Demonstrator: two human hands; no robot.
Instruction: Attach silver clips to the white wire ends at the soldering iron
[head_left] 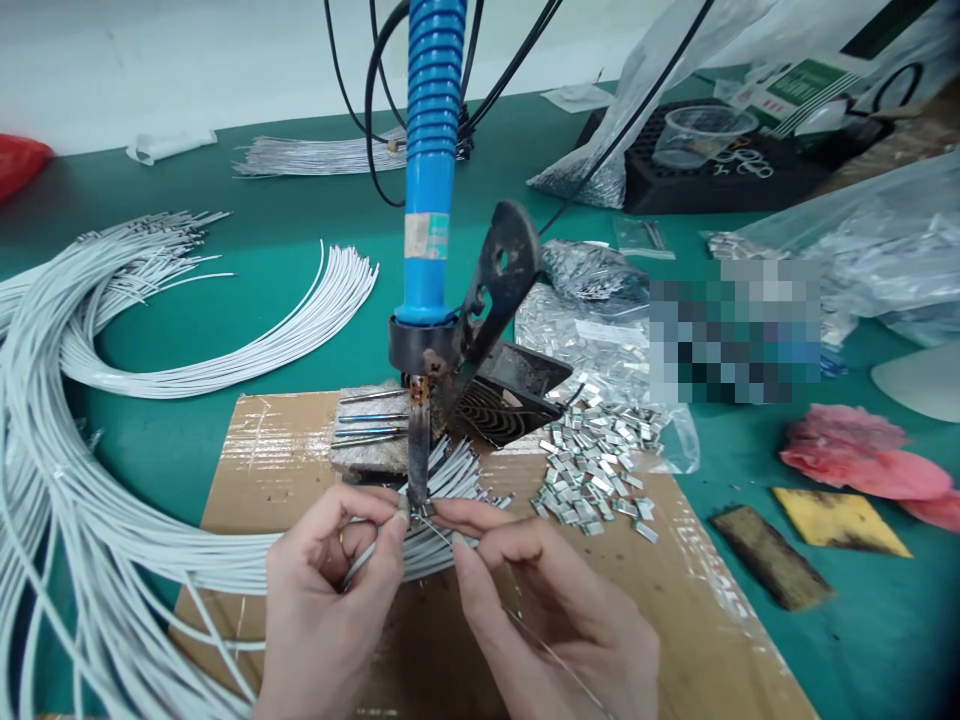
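Note:
A soldering iron with a blue ribbed handle (431, 170) stands upright in a dark metal stand (499, 350), its tip (418, 450) pointing down. My left hand (330, 590) pinches a thin white wire (367, 560) and holds its end just under the tip. My right hand (547, 600) pinches a thin strand of solder wire (540, 645) and brings it to the same spot. Both hands rest over a sheet of brown cardboard (255, 470). A fan of white wire ends (450, 475) lies right behind the fingers.
Big bundles of white wires (67, 480) curve over the green table at left. Several small metal clips (596, 470) lie on the cardboard at right, beside plastic bags (585, 320) of more. A yellow sponge (840, 520), a pink cloth (862, 455) and a brown block (769, 560) lie at right.

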